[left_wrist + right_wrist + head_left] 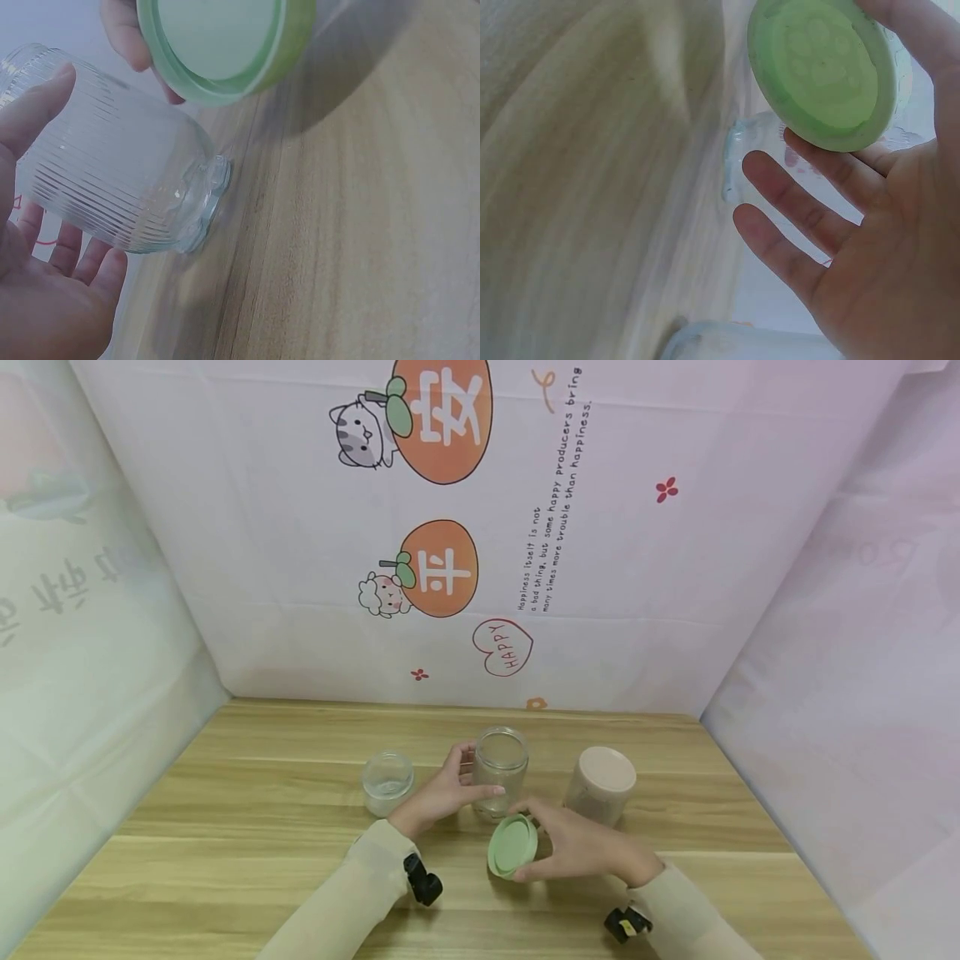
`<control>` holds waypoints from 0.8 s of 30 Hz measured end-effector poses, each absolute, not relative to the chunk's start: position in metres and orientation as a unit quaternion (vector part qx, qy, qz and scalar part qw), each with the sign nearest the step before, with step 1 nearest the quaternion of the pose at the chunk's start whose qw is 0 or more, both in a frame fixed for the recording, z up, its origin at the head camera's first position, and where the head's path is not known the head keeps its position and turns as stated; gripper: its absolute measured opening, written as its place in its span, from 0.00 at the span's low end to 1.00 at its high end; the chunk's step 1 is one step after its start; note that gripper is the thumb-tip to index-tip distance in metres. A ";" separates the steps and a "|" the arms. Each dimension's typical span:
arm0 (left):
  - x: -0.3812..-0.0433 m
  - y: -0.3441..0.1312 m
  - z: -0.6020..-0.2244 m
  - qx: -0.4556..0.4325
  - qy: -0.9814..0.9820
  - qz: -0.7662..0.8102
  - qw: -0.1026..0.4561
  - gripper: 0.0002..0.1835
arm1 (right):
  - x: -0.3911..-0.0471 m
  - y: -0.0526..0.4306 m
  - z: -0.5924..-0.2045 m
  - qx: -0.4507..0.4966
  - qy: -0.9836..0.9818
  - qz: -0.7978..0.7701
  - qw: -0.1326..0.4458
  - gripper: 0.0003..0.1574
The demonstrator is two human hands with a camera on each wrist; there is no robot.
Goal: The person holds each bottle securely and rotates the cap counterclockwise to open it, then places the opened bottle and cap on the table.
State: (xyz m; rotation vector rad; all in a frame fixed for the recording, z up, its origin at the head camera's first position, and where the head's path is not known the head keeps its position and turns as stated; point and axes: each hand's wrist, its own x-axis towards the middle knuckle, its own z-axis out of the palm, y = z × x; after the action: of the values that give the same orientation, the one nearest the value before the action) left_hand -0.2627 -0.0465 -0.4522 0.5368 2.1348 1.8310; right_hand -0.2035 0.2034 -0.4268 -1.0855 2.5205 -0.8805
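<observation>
A ribbed clear glass jar (501, 770) stands upright and uncovered on the wooden table. My left hand (447, 790) holds it from the left, thumb across the near side and fingers round the far side; the left wrist view shows the jar (120, 157) between them. Just in front of the jar, my right hand (573, 842) pinches a round green lid (513, 845) by its rim, tilted on edge above the table. In the right wrist view the lid (821, 67) sits between thumb and index finger, the other fingers spread free of it.
Left of my left hand stands a short, wide glass jar (387, 785). Behind my right hand is a taller jar (600, 785) with a pale beige top. Printed white cloth walls (600, 652) enclose the wooden table (247, 852) at the back and sides.
</observation>
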 end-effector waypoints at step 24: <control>-0.263 -0.046 -0.454 0.180 0.736 0.638 0.137 0.49 | -0.210 0.197 -0.448 -0.446 0.858 -0.240 0.091 0.52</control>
State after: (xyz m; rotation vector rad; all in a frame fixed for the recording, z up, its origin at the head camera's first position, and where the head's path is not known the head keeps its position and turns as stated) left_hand -0.2625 -0.0458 -0.4536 0.5205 2.1298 1.8483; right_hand -0.2104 0.1965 -0.4476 -1.3245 2.5487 -0.7146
